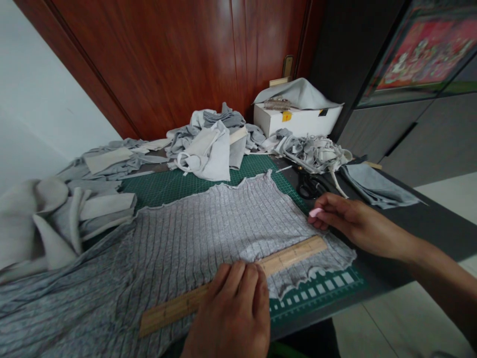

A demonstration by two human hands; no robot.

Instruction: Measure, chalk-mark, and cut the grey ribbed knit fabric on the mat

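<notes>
Pale fabric pieces [37, 219]: heaped at far left, cut off by the frame edge.
Ribbed grey fabric [208, 219]: spread across the middle, its left part running out of view at lower left.
Green cutting mat [160, 188]: largely hidden under the ribbed fabric.
Fabric heap [208, 149]: behind the mat, layered.
Wooden ruler [294, 253]: slantwise on the ribbed fabric, middle section covered.
Left hand [234, 308]: laid over the ruler; fingertips partly hidden, so cannot tell whether its grip is closed.
White box [305, 122]: at the rear, grey cloth [309, 93] draped over the top, contents not visible; clear item [277, 103] on it, hard to make out.
Black scissors [307, 188]: handles visible, blades not discernible; near the right hand.
Tangled fabric strips [316, 151]: piled before the box.
Right hand [339, 219]: narrow grip, pinching a small pink piece [316, 213] beyond the ruler's right end.
Folded grey cloth [378, 184]: on the dark desk [428, 219].
Cabinet [410, 129]: far right, cut off.
</notes>
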